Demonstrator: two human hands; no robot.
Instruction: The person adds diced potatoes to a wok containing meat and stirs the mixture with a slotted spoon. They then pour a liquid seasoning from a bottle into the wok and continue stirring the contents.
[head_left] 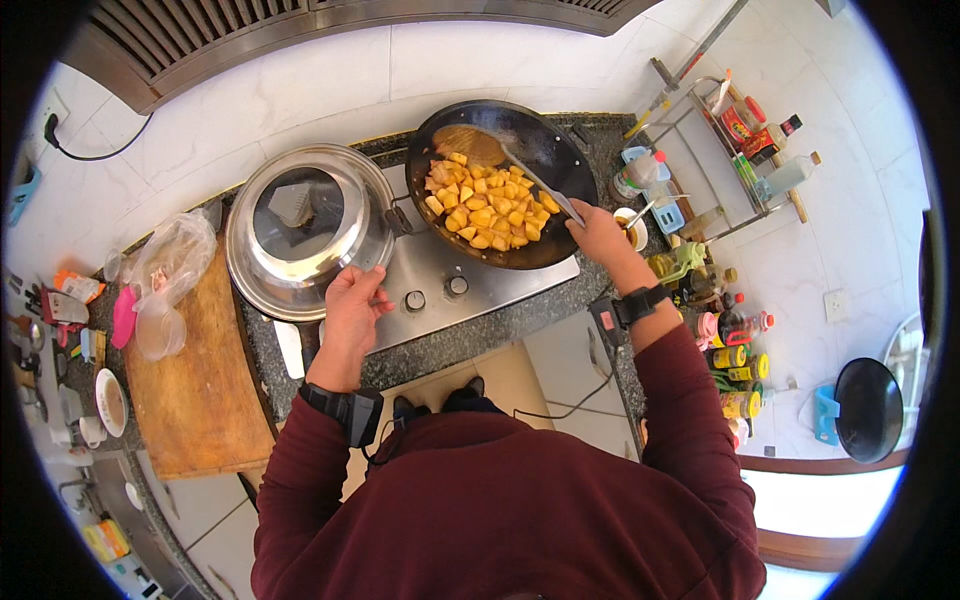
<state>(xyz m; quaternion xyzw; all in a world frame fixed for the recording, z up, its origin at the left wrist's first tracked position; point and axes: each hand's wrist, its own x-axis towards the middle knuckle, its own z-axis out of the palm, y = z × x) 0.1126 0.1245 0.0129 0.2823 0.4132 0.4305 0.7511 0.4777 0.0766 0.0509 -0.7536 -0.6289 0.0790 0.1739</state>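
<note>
A black wok (562, 170) sits on the right side of the stove, holding many browned, diced yellow chunks (490, 210) that look like potato, with some meat-like pieces. My right hand (602, 240) grips the handle of a metal spatula (545, 185) at the wok's right rim; its broad blade lies among sauce at the back of the wok. My left hand (357, 305) hovers by the front right edge of a large steel lid (340, 170) with a glass centre. Its fingers are loosely bent and apart, with nothing visible in them. The lid covers another pan on the left.
Two knobs (457, 286) sit on the steel stove (430, 320). A wooden cutting board (195, 400) at left bears a plastic bag (180, 255) and a clear tub (160, 328). To the right are a small white bowl (632, 228), several bottles and a wall rack (725, 150).
</note>
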